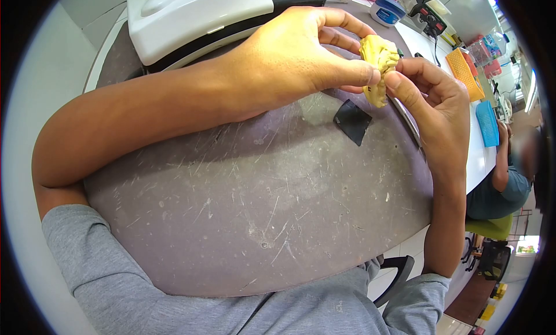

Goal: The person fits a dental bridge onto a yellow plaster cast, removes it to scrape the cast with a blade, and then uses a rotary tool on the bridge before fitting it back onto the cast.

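A lumpy yellow dental cast is held up over the far right part of the table, its surface ridged and uneven. My left hand reaches across from the left and grips it, thumb on the near face and fingers curled behind. From the right, my right hand pinches the cast's right edge between thumb and fingers. A small dark green bit shows at that edge, by the right fingertips. Below the hands, a black square piece lies flat on the scratched grey-brown table.
A white and black machine stands at the back left, behind my left forearm. A blue-lidded jar sits at the back. Along the right are an orange basket, a blue basket and a bottle. Another person sits at far right.
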Motion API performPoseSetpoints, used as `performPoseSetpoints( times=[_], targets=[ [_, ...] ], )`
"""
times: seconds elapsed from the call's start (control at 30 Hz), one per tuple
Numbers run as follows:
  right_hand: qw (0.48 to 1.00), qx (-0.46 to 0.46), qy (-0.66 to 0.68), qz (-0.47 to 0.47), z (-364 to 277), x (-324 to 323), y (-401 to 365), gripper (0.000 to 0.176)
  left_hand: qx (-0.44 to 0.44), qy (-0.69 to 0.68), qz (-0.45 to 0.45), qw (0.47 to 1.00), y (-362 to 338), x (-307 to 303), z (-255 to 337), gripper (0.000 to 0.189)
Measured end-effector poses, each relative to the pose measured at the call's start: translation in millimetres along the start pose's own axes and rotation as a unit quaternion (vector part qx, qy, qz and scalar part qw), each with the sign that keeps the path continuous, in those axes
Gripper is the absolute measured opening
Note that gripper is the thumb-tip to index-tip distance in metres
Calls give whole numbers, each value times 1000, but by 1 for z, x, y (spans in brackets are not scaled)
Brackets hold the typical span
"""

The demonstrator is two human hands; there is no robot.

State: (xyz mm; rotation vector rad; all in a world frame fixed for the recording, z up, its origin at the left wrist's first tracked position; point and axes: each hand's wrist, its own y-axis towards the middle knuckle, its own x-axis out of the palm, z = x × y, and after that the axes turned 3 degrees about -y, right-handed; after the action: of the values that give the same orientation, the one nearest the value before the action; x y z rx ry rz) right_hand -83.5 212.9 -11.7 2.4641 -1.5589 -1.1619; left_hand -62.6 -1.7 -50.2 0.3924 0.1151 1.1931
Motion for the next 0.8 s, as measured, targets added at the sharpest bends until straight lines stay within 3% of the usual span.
performPoseSetpoints(
  times=[0.5,0.7,0.8],
  targets=[
    [1000,-14,-12,-10,2,-2,2,20,5,0,-2,1000,-1,0,1,51],
    [999,29,39,14,1,-4,-5,27,2,32,24,999,-1,-1,0,49],
    [998,8,-50,-28,1,-11,-11,29,-47,5,29,998,-3,-1,4,46]
  ],
)
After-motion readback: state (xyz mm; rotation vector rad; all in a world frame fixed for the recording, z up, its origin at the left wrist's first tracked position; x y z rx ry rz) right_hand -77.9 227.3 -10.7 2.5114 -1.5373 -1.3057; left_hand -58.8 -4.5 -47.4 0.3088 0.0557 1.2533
